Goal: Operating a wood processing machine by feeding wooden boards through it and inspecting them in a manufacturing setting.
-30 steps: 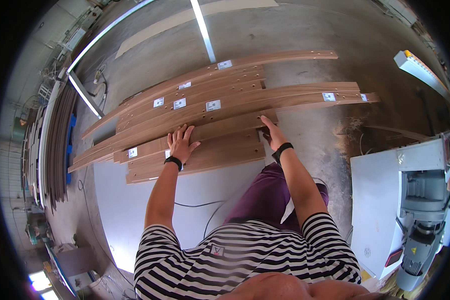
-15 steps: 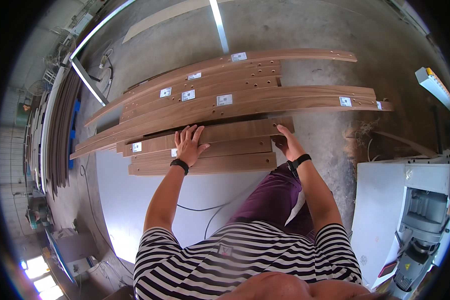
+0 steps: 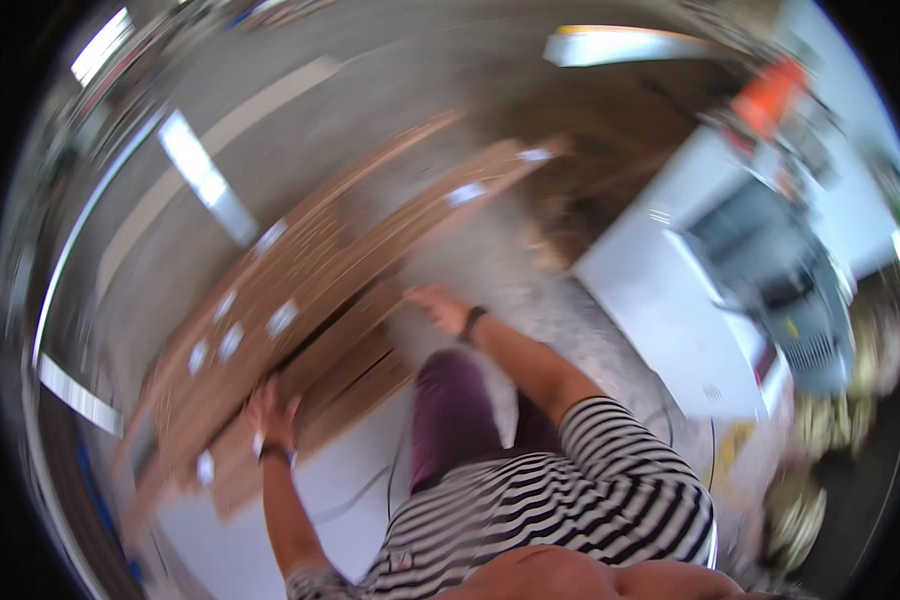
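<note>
- Here are the near boards (image 3: 345, 335), brown lengths side by side, well to the left of the white machine (image 3: 660, 310); a dark gap splits them from the longer boards (image 3: 370, 245), also left of that machine.
- Left hand (image 3: 270, 415), the farther of the two from the machine: fingers fanned over the near boards, no grip showing, the pressure impossible to read.
- Right hand (image 3: 440, 305), between the near boards and the machine: fingertips at the boards' end, but it's a smear, so whether it pinches, touches or hovers I can't tell.
- What could go wrong? An uneven push from these two hands could skew the near boards, I'd judge, and a fingertip could be nipped if that gap shut.
- A careless shove might also knock the longer boards, which probably slide easily, being smooth-looking and loose.
- Around it all: a pale panel (image 3: 338, 472) left of the machine, with a cable (image 3: 348, 505) across it that could snag a foot or a dragged board.
- A bright metal bar (image 3: 205, 175) crosses left of the machine, past the longer boards, hampering any move that way.
- And the machine itself, with an orange object (image 3: 770, 95) at its far corner, crowds the right side.
</note>
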Available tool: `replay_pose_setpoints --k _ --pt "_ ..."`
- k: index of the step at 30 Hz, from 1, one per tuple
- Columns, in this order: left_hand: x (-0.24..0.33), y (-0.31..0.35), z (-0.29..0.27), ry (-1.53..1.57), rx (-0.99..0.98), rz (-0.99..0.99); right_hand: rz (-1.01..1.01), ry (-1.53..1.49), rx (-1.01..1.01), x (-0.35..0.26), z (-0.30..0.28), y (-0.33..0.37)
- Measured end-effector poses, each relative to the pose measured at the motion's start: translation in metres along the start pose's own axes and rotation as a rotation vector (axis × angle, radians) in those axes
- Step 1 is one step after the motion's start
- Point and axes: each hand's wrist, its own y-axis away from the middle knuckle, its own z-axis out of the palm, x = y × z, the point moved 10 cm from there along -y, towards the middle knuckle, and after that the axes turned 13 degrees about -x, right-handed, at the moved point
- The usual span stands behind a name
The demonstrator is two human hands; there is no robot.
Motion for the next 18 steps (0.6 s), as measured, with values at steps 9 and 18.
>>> replay_pose_setpoints --k 9,18 --pt "-0.01 -0.017 0.01 -0.061 0.007 -0.003 -0.11 0.423 0.584 -0.071 -0.149 0.254" --pt "0.088 -0.008 0.061 0.3 -0.067 0.14 0.098 0.786 0.822 0.073 -0.104 0.35"
